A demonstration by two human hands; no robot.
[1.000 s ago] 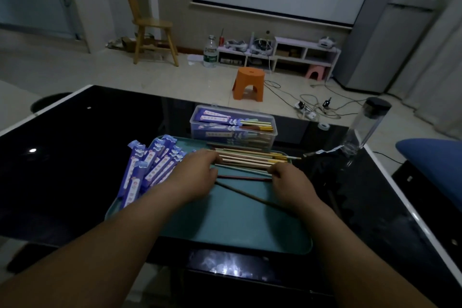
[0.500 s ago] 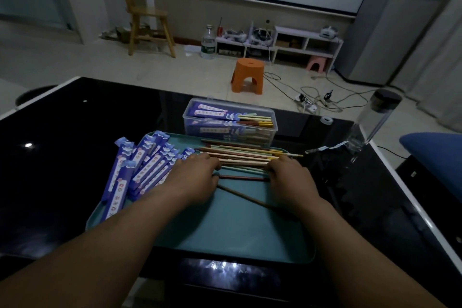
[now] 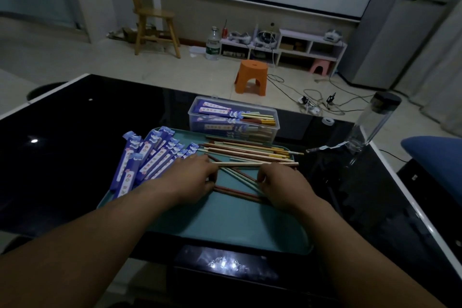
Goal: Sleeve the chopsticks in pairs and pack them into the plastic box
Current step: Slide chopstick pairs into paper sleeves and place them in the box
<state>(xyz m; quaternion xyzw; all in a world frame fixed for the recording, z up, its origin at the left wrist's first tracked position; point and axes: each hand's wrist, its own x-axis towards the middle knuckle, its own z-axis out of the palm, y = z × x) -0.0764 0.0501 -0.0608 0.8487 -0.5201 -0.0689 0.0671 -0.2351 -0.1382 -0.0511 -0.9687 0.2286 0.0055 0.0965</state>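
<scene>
The loose chopsticks (image 3: 250,151) lie along the far part of the teal tray (image 3: 225,222), a mixed bundle of brown, red, cream, yellow and pale green sticks running left to right, with a few crossed nearer the tray's middle. One pale chopstick (image 3: 240,163) lies level across that crossing. The left hand (image 3: 192,177) meets its left end with fingers (image 3: 210,170) curled around the tip, grasping it. The right hand (image 3: 282,182) sits over the tray's middle right, fingers bent down onto the crossed sticks; whether they clamp one I cannot tell.

On the tray's left part is a heap of purple paper sleeves (image 3: 147,157), each with a white strip of printed characters and blue cloud shapes at the top; the writing is too small to read. Just beyond the tray's far edge stands the clear plastic box (image 3: 232,120), lid off, holding sleeved pairs whose coloured ends poke out to the right.

The tray rests on a glossy black desk (image 3: 75,132). Right of the tray stands a clear bottle (image 3: 370,127) with a dark cap. On the floor beyond are an orange stool (image 3: 251,77) and a water bottle (image 3: 213,44) whose label is unreadable.
</scene>
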